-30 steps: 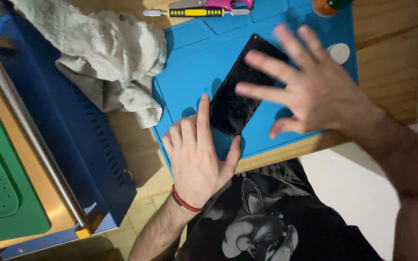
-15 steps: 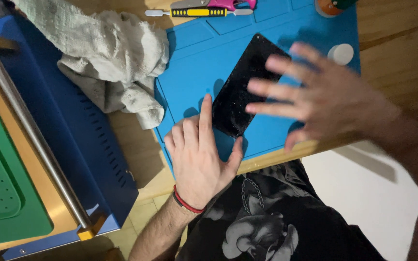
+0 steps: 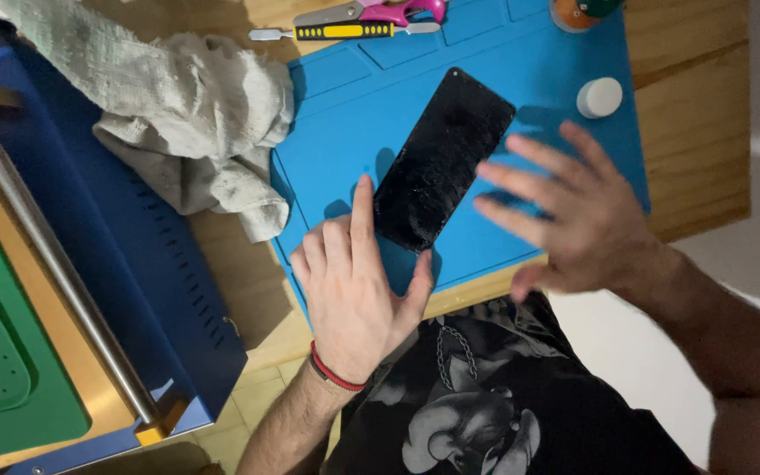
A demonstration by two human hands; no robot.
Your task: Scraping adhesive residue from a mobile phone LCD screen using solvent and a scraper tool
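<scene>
Phone screen panel [image 3: 440, 158], black, thin & flat, lies tilted on a blue work mat [image 3: 538, 53] atop a wooden table [image 3: 688, 132], near the front edge. Left hand [image 3: 358, 286] rests flat on the mat, fingers spread, index tip and thumb touching the panel's lower-left edge; right hand [image 3: 573, 215] hovers blurred just right of it, fingers open, holding nothing. Panel looks light, stiff, slick & prob. fragile glass, so best held by the 2 long edges, not pressed mid-face; a grey rag [image 3: 186, 114], yellow-handled screwdriver [image 3: 345, 32] & white cap [image 3: 599, 97] sit nearby.
</scene>
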